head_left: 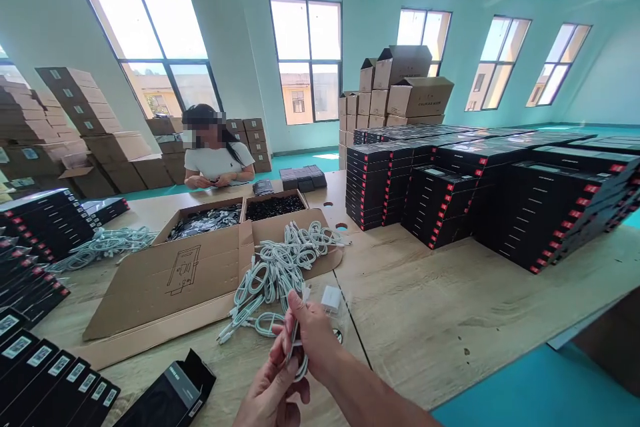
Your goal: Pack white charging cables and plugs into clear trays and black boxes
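Both my hands are closed around one coiled white cable [301,368] near the table's front edge. My left hand [270,390] grips the lower part of the coil. My right hand [316,332] pinches it from above, thumb pointing up. Just beyond them a heap of white coiled cables [280,270] lies partly on a cardboard flap. A white plug adapter [331,298] sits beside my right hand, with clear plastic next to it. To the left of my hands lies a black box [167,393] with its end flap raised.
Black boxes stand stacked at right [440,207] and at left [45,223]. Two cardboard trays of small dark pieces [205,221] are behind a flattened carton [170,287]. Across the table [415,307] sits another person [217,160], hands together. Brown cartons [420,97] are piled by the windows.
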A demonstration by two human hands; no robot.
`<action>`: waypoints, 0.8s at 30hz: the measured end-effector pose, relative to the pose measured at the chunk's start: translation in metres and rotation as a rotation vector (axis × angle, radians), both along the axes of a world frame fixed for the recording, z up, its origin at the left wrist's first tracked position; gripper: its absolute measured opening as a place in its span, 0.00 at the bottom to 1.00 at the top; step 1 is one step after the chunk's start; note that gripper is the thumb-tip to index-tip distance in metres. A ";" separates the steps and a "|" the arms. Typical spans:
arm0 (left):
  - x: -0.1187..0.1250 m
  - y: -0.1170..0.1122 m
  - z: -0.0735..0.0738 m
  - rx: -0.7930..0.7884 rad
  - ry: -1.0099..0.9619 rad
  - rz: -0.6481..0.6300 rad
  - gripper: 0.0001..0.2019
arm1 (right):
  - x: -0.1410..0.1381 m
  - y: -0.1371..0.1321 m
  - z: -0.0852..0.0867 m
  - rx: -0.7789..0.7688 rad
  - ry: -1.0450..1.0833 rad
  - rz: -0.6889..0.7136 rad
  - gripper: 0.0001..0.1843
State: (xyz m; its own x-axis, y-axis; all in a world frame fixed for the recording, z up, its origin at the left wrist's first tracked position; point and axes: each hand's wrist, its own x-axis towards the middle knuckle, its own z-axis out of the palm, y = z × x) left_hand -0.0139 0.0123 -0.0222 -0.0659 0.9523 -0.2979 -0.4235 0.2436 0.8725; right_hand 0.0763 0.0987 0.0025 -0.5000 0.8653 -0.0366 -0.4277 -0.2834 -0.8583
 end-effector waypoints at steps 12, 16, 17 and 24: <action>-0.005 -0.005 -0.018 0.090 -0.353 -0.100 0.32 | 0.021 0.002 -0.001 0.264 -0.058 0.192 0.27; -0.011 -0.006 -0.015 0.135 -0.375 -0.083 0.30 | 0.032 0.006 0.005 0.316 -0.010 0.286 0.25; -0.011 -0.006 -0.014 0.143 -0.389 -0.086 0.30 | 0.034 0.007 0.007 0.332 -0.004 0.303 0.25; -0.002 -0.008 -0.009 0.225 -0.564 -0.217 0.32 | 0.044 0.010 0.009 0.386 0.067 0.416 0.25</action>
